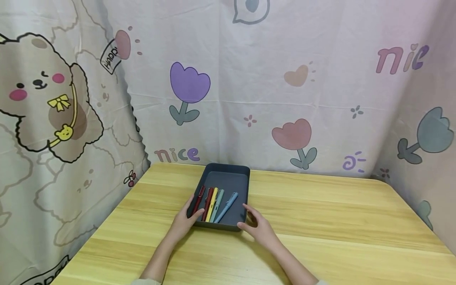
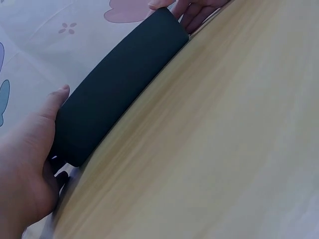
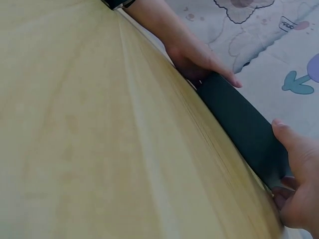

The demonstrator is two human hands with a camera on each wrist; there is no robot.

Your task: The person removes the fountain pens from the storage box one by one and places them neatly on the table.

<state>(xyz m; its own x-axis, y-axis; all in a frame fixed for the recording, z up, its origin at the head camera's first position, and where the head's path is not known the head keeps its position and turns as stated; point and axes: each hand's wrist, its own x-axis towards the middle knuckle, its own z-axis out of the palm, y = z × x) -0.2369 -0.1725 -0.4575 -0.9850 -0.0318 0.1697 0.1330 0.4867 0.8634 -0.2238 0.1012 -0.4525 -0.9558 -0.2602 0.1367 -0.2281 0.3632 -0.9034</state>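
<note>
A dark grey rectangular tray [image 1: 228,180] lies on the wooden table with its short side toward me. Inside, toward the near left, are several clipped pens: a dark red pen [image 1: 199,200], a brighter red one, a yellow pen [image 1: 211,204], a green pen [image 1: 217,206] and a slanted blue pen [image 1: 226,207]. My left hand [image 1: 182,221] grips the near left corner, thumb over the rim. At the near right corner, my right hand [image 1: 261,229] holds the tray with thumb and fingers around the edge. Both wrist views show the tray's near wall [image 2: 117,82] between the hands.
The light wooden table [image 1: 320,213] extends to the right and in front of the tray. Behind it hangs a printed cloth [image 1: 242,79] with flowers and lettering, close to the tray's far end. More cloth hangs along the left and right sides.
</note>
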